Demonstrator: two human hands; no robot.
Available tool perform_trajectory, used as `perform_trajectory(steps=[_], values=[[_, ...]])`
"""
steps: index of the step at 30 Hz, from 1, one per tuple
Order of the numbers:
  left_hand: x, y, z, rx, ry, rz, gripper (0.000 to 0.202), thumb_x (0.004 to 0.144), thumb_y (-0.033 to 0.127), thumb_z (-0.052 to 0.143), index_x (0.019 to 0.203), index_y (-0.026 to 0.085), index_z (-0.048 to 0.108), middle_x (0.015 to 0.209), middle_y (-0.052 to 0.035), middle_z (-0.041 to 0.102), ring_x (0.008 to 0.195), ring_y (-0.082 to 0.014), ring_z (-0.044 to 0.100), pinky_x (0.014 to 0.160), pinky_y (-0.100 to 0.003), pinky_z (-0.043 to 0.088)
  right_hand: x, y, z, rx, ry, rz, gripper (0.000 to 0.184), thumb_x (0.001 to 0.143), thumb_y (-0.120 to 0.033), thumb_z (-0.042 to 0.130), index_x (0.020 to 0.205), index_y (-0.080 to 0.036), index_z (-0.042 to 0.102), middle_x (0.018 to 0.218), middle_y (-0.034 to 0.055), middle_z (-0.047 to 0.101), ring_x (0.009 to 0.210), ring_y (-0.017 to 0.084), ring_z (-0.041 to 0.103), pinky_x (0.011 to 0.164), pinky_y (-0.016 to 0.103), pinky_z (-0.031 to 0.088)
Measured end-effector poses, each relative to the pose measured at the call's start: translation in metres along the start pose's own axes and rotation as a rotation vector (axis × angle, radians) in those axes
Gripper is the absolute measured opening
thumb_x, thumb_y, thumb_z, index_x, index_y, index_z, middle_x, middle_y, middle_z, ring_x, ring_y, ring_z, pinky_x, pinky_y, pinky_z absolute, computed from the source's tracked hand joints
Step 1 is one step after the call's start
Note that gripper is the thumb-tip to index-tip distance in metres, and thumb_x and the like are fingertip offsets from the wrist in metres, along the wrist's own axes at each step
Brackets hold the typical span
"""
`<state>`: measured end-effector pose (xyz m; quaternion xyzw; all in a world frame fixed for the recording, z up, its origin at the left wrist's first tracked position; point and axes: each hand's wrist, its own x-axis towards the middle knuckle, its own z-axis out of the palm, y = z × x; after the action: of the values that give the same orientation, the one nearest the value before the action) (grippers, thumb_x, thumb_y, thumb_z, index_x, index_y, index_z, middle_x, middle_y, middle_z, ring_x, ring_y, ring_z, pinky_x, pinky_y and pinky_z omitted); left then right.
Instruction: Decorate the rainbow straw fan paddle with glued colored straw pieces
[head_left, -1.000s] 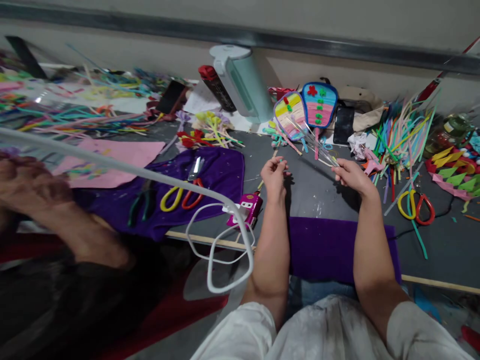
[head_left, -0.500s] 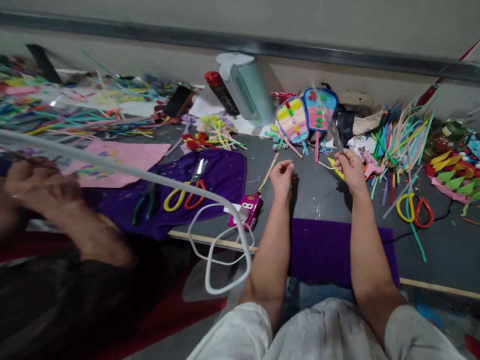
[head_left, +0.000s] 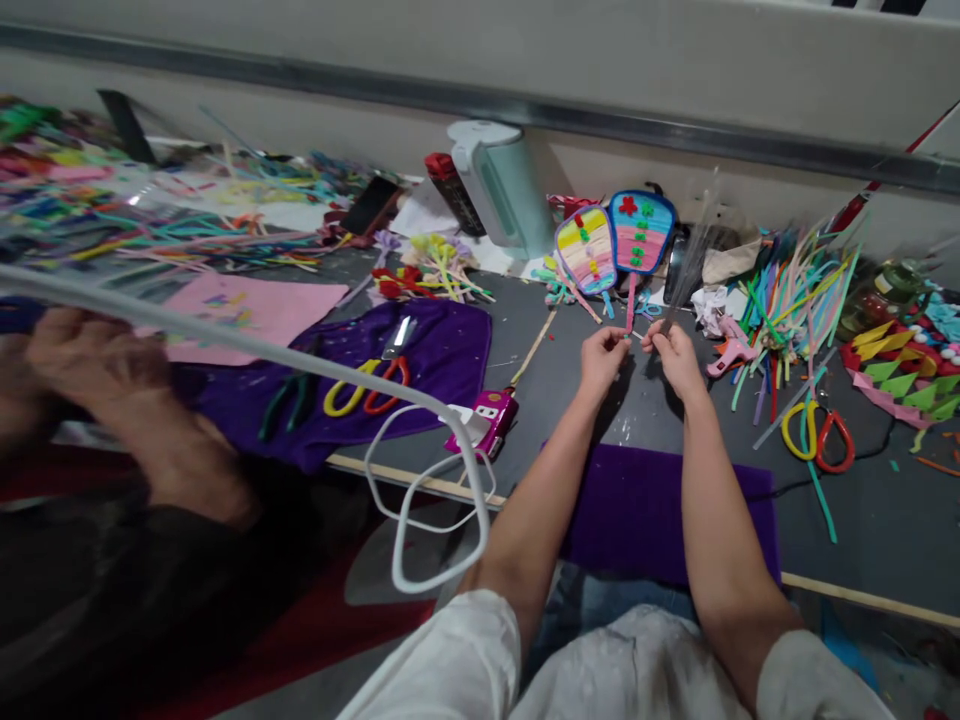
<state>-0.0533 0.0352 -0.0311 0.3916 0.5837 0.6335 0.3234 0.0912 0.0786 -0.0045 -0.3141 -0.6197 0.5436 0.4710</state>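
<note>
My left hand (head_left: 604, 362) is closed in a pinch above the dark table, with a tiny green piece (head_left: 627, 338) showing at its fingertips. Close beside it, my right hand (head_left: 675, 358) is closed around long, see-through strips (head_left: 696, 255) that rise up and blur; their exact kind is unclear. A thin pale tip pokes out between the two hands. Just behind them stand two fan-shaped pipe-cleaner crafts, one yellow and pink (head_left: 586, 252), the other blue and pink (head_left: 643, 232). Under my forearms lies a purple cloth (head_left: 637, 510).
Red-and-yellow scissors (head_left: 817, 437) and loose pipe cleaners (head_left: 799, 300) lie at right, near a pink glue gun (head_left: 733, 350). At left are a magenta power strip (head_left: 484, 422), a white cable (head_left: 401, 545), more scissors (head_left: 367, 388), a kettle (head_left: 510, 190) and another person's hand (head_left: 101, 365).
My two hands have come together, the left moving right and the right moving left and down. The clear strips moved along with my right hand. The view has shifted slightly.
</note>
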Motion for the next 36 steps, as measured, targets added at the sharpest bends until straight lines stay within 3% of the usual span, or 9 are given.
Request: perform_trajectory(steps=[5,10,16,20,22,26,30,33,36], values=[[0.021,0.007,0.017,0.089,-0.066,0.016,0.018,0.073,0.022,0.068,0.088,0.015,0.073,0.065,0.002,0.061,0.055,-0.0116,0.054,0.053,-0.023,0.046,0.001,-0.009,-0.013,0.076,0.147,-0.119,0.016,0.092,-0.039,0.057,0.095,-0.023,0.055,0.075,-0.0034,0.06,0.064,0.011,0.056,0.067,0.025,0.049],[0.044,0.016,0.044,0.444,-0.128,0.062,0.013,0.077,0.016,0.066,0.088,0.016,0.074,0.071,-0.0012,0.067,0.065,-0.0151,0.06,0.067,-0.029,0.051,0.0,-0.033,-0.035,0.203,0.348,-0.213,0.019,0.092,-0.042,0.062,0.094,-0.025,0.053,0.07,-0.006,0.053,0.056,0.009,0.045,0.056,0.022,0.041],[0.056,0.024,0.053,0.576,-0.118,0.062,0.014,0.074,0.007,0.068,0.082,0.016,0.075,0.084,-0.0076,0.072,0.084,-0.0234,0.067,0.087,-0.039,0.052,0.0,-0.037,-0.042,0.255,0.388,-0.224,0.02,0.089,-0.041,0.064,0.094,-0.025,0.054,0.07,-0.0059,0.053,0.057,0.009,0.045,0.056,0.022,0.04],[0.039,0.033,0.049,0.491,-0.167,0.163,0.02,0.079,0.014,0.071,0.098,0.018,0.077,0.114,-0.0104,0.072,0.094,-0.022,0.068,0.093,-0.037,0.052,0.001,-0.034,-0.034,0.216,0.279,-0.182,0.022,0.087,-0.044,0.066,0.09,-0.024,0.056,0.07,-0.0052,0.056,0.059,0.009,0.049,0.06,0.023,0.043],[0.024,0.043,0.045,0.221,-0.256,0.204,0.022,0.09,0.032,0.067,0.102,0.018,0.077,0.106,-0.0094,0.074,0.091,-0.0204,0.068,0.087,-0.034,0.054,0.0,-0.034,-0.025,0.154,0.179,-0.149,0.023,0.089,-0.046,0.063,0.089,-0.024,0.056,0.072,-0.0037,0.059,0.063,0.011,0.053,0.063,0.024,0.046],[-0.006,0.07,0.036,-0.195,-0.152,0.224,0.048,0.091,0.063,0.062,0.109,0.021,0.076,0.11,-0.0105,0.074,0.106,-0.0238,0.069,0.085,-0.032,0.054,-0.003,-0.03,0.002,-0.021,0.021,-0.12,0.021,0.096,-0.043,0.051,0.093,-0.024,0.059,0.082,0.0013,0.063,0.077,0.016,0.062,0.076,0.029,0.053],[-0.02,0.079,0.028,-0.14,-0.125,0.25,0.052,0.091,0.064,0.062,0.12,0.022,0.072,0.108,-0.0106,0.075,0.109,-0.026,0.068,0.093,-0.035,0.053,-0.004,-0.013,0.03,-0.221,-0.108,-0.108,0.026,0.096,-0.028,0.044,0.106,-0.022,0.067,0.105,0.0092,0.071,0.105,0.023,0.064,0.1,0.038,0.051],[-0.023,0.073,0.024,-0.068,-0.063,0.288,0.055,0.094,0.067,0.056,0.123,0.022,0.067,0.097,-0.0093,0.075,0.101,-0.0251,0.069,0.092,-0.035,0.052,-0.006,-0.001,0.039,-0.334,-0.217,0.035,0.03,0.095,-0.023,0.045,0.114,-0.021,0.069,0.104,0.0111,0.073,0.104,0.026,0.065,0.1,0.043,0.052],[-0.023,0.069,0.022,-0.072,-0.034,0.314,0.054,0.094,0.069,0.052,0.117,0.022,0.066,0.087,-0.0066,0.07,0.086,-0.022,0.068,0.082,-0.033,0.051,-0.008,0.004,0.041,-0.37,-0.231,0.018,0.034,0.094,-0.022,0.048,0.122,-0.021,0.066,0.113,0.0124,0.072,0.11,0.026,0.065,0.103,0.041,0.051]])
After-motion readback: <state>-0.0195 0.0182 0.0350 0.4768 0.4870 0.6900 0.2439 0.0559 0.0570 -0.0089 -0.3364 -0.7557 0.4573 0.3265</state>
